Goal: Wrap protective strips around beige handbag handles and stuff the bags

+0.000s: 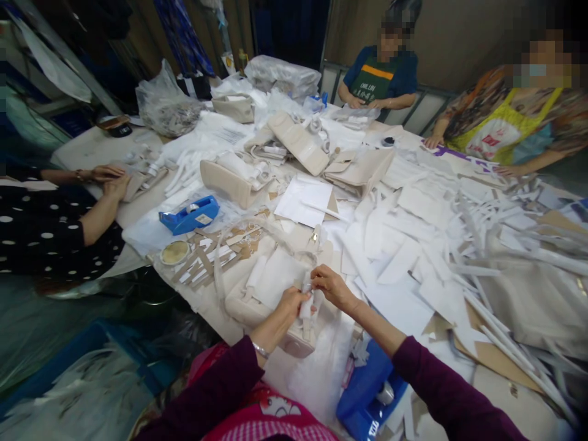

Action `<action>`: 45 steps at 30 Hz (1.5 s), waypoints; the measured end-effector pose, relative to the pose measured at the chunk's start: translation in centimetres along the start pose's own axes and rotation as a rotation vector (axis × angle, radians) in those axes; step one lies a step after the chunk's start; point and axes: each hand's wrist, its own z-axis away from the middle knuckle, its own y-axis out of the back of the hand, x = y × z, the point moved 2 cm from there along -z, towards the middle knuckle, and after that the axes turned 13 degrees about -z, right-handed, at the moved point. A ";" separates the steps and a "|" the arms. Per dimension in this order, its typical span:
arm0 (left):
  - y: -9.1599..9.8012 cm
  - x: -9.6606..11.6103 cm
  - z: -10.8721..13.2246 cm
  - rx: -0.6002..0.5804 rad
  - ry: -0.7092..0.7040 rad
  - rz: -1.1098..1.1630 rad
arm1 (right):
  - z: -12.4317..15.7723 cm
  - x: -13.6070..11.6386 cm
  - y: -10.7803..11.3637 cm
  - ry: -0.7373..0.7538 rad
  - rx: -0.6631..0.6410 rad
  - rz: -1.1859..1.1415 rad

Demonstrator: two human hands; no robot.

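Note:
A cream handbag [257,300] lies on the table in front of me, stuffed and wrapped with white paper. My left hand [289,304] pinches a white-wrapped strap [307,312] of the bag, fingers closed. My right hand [331,286] pinches the same strap's upper end, close to a small metal fitting. Both hands nearly touch above the bag.
White paper sheets and strips [413,263] cover the table. A blue tape dispenser [189,214] sits left, another [367,392] by my right arm. More cream bags [229,180] lie further back. A person's hands [110,180] rest at left; two people in aprons stand at far right.

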 end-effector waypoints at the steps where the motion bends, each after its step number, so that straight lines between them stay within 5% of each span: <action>1: 0.0 0.0 -0.1 0.012 0.007 -0.003 | -0.6 0.2 -0.1 0.045 -0.062 0.025; 4: -0.1 -0.1 -0.4 0.058 0.032 -0.023 | -2.2 1.1 -0.4 0.069 -0.219 0.053; 8: -0.4 -0.1 -0.4 0.091 0.037 -0.039 | -3.6 2.4 -0.9 -0.073 -0.331 0.048; 15: -0.5 0.1 0.4 0.037 -0.009 0.004 | -4.7 2.9 -1.0 -0.329 -0.422 0.016; 28: -1.0 -0.3 -0.1 0.140 0.040 0.105 | -6.0 5.1 -1.5 -0.478 -0.594 -0.214; 33: -1.2 -0.4 -0.3 0.184 0.032 0.098 | -6.9 5.0 -2.1 -0.472 -0.637 -0.068; 38: -1.1 -0.4 -0.6 0.202 0.018 0.076 | -6.8 3.6 -2.5 -0.455 -0.544 0.065; 45: -1.1 -0.2 -1.0 0.205 -0.032 0.089 | -3.7 1.7 -1.6 -0.048 -0.334 0.192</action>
